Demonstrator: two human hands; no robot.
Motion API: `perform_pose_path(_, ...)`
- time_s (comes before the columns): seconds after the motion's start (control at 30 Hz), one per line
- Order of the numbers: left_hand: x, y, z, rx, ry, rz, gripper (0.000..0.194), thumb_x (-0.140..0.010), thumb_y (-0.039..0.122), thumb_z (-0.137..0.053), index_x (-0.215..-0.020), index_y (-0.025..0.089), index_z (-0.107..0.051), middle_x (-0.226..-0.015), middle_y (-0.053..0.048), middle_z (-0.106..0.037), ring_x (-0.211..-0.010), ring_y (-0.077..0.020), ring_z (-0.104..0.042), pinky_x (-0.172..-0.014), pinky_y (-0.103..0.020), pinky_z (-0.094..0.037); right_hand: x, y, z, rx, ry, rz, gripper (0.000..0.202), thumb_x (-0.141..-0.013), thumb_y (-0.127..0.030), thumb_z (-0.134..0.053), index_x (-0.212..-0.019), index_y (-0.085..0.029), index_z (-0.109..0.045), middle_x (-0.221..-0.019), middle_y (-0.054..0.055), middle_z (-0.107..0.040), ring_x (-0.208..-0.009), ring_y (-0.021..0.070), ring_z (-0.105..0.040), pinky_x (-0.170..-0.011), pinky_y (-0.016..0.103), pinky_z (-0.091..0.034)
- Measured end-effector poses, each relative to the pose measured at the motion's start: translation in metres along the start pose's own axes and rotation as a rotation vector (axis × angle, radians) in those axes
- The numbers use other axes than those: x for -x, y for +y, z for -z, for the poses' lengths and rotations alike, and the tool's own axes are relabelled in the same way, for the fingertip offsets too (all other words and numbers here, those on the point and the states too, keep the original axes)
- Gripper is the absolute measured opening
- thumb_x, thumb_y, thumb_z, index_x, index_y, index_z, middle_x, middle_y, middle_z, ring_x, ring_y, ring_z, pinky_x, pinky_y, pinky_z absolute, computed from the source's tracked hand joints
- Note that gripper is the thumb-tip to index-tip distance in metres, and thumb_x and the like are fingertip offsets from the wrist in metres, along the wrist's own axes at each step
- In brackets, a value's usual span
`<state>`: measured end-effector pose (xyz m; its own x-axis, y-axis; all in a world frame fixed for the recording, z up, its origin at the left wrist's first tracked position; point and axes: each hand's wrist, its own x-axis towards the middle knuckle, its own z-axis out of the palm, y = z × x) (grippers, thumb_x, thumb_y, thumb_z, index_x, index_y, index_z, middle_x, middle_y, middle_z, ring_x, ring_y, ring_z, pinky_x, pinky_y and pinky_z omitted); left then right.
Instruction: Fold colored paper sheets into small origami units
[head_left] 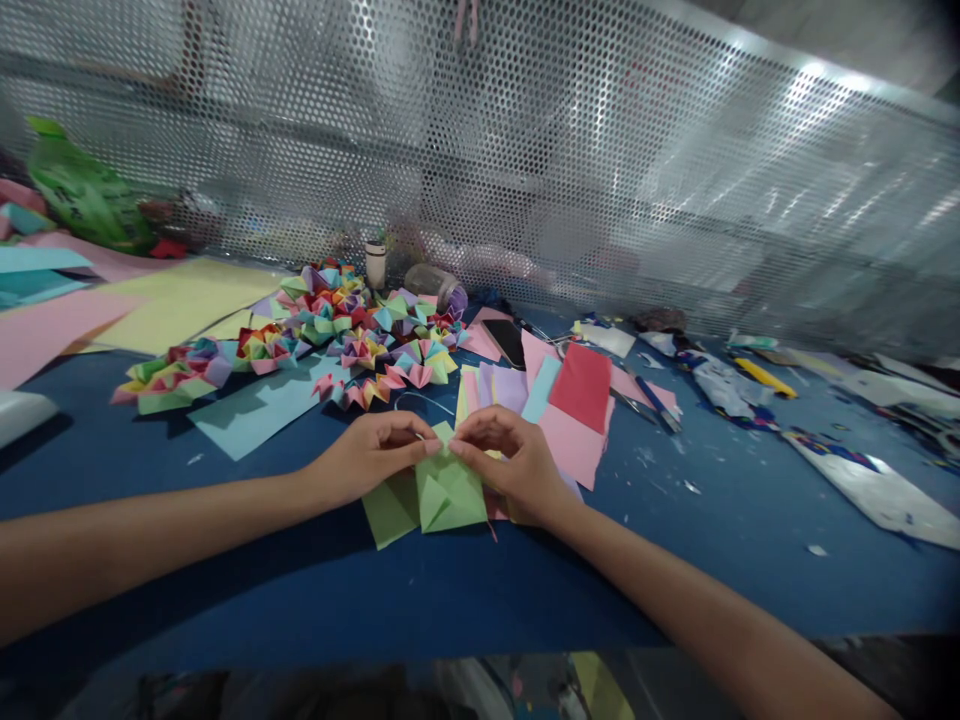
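Observation:
A light green sheet of folded paper [451, 495] is held up by its top edge, creases showing across its lower half. My left hand [379, 455] pinches the upper left of it between thumb and fingers. On the upper right, my right hand [514, 455] is closed on the same paper, the two thumbs close together. Under it, to the left, lies a darker green paper [391, 510]. Just behind my right hand are a lilac paper [504, 388], a light blue paper [541, 390], a red paper [581, 385] and a pink paper [574, 445].
Several multicoloured folded-paper pieces [360, 345] are heaped behind my left hand. A blue sheet [262, 405] lies before them, large yellow paper [202, 295] farther left. A phone [504, 342], a clear jar [431, 283] and a blue pen [658, 402] lie beyond. Perforated metal [510, 150] stands behind.

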<state>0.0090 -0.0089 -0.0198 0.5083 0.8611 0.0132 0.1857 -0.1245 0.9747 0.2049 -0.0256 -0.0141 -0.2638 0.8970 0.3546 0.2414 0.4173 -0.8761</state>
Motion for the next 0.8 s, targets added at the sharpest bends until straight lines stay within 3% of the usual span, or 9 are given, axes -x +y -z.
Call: perform_pose_path(0.8, 0.002, 0.0025, -0.0011, -0.039, 0.016, -0.015, 0.023, -0.081, 0.037, -0.057, -0.078, 0.015, -0.06, -0.066, 0.002, -0.058, -0.059, -0.0095, -0.053, -0.054, -0.018, -0.038, 0.0006, 0.0002, -0.0025, -0.003, 0.0, -0.006, 0.014, -0.075, -0.026, -0.066, -0.079, -0.019, -0.054, -0.074, 0.001, -0.063, -0.068, 0.0116, -0.063, -0.066, 0.026, -0.054)
